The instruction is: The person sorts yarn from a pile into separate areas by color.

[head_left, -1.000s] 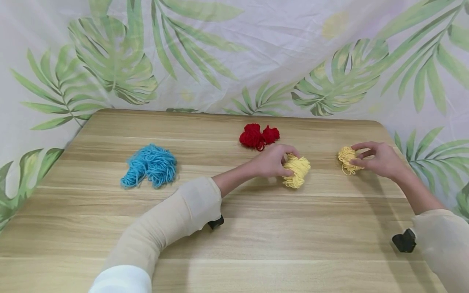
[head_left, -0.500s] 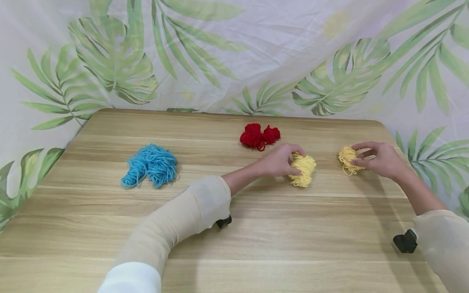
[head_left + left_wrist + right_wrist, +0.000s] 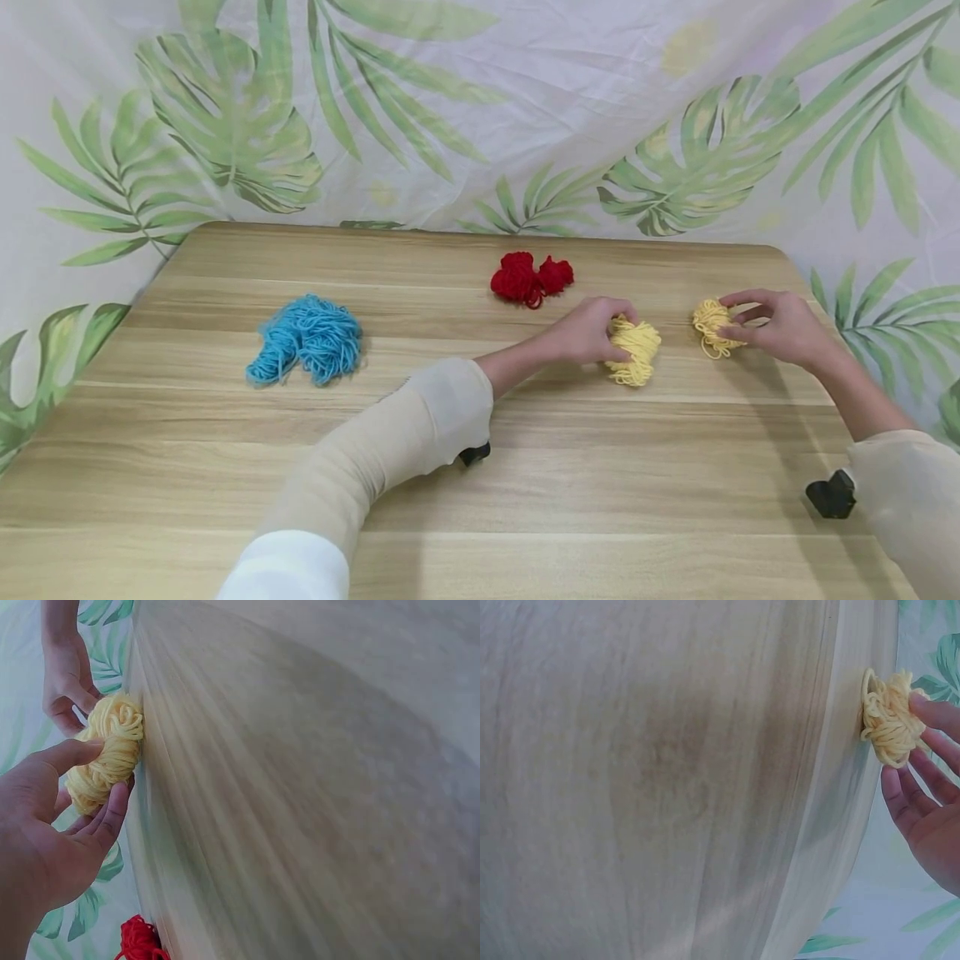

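My left hand [image 3: 587,332] grips a pale yellow yarn bundle [image 3: 637,348] right of the table's middle. In the left wrist view, the thumb lies on one side of this yarn [image 3: 112,761] and the fingers on the other. Farther right, a smaller, deeper yellow yarn bundle [image 3: 711,327] is pinched between the thumb and fingers of my right hand [image 3: 783,329]. Loose loops of that small bundle [image 3: 891,724] show in the right wrist view. A gap of bare wood separates the two yellow bundles.
Two red yarn bundles, a larger one [image 3: 514,278] and a smaller one [image 3: 556,276], lie side by side near the table's back edge. Blue yarn [image 3: 309,337] sits in a heap on the left. Behind the wooden table [image 3: 637,492] hangs a leaf-patterned cloth [image 3: 450,108].
My left hand has moved to the right with the pale yellow yarn, bringing it closer to the other yellow bundle. The right hand and the red and blue yarn have stayed in place.
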Demonstrator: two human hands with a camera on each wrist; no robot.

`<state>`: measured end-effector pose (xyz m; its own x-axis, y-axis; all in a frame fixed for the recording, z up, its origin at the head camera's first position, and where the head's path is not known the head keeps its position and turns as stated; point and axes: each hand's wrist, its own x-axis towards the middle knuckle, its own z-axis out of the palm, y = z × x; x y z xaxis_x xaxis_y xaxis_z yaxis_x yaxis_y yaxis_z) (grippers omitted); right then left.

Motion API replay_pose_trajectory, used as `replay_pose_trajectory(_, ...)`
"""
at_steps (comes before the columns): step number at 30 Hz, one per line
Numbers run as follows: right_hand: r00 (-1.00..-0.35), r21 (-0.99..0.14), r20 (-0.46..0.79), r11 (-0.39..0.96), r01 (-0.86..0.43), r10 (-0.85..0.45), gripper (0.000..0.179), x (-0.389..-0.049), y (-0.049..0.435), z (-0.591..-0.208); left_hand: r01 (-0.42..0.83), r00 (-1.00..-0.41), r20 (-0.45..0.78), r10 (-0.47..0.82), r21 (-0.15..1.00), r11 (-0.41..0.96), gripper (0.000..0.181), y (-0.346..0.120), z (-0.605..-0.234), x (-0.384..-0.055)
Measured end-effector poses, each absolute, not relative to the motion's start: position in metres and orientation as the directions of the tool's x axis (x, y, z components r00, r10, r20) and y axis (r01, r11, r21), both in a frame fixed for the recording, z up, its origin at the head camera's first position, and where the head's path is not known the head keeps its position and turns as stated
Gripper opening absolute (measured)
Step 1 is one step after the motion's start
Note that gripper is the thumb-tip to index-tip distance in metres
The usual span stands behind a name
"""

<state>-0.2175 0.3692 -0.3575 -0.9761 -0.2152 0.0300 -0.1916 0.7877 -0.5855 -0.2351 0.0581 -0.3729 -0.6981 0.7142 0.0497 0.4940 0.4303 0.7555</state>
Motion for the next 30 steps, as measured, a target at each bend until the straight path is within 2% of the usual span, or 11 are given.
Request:
replay_pose_trajectory(15, -0.972, -0.605, 0.043, 0.768, -0.209, -0.231, 0.043, -0.217, 0.370, -0.358, 0.475, -0.754, 0.054, 0.655, 0.733, 0.487, 0.040, 0.081, -0.375, -0.234)
replay_pose_trajectory(30, -0.971, -0.586, 0.029, 0.783, -0.209, -0.237, 0.044, -0.221, 0.370, -0.358, 0.458, -0.774, 0.070, 0.629, 0.747, 0.481, 0.040, 0.101, -0.378, -0.234)
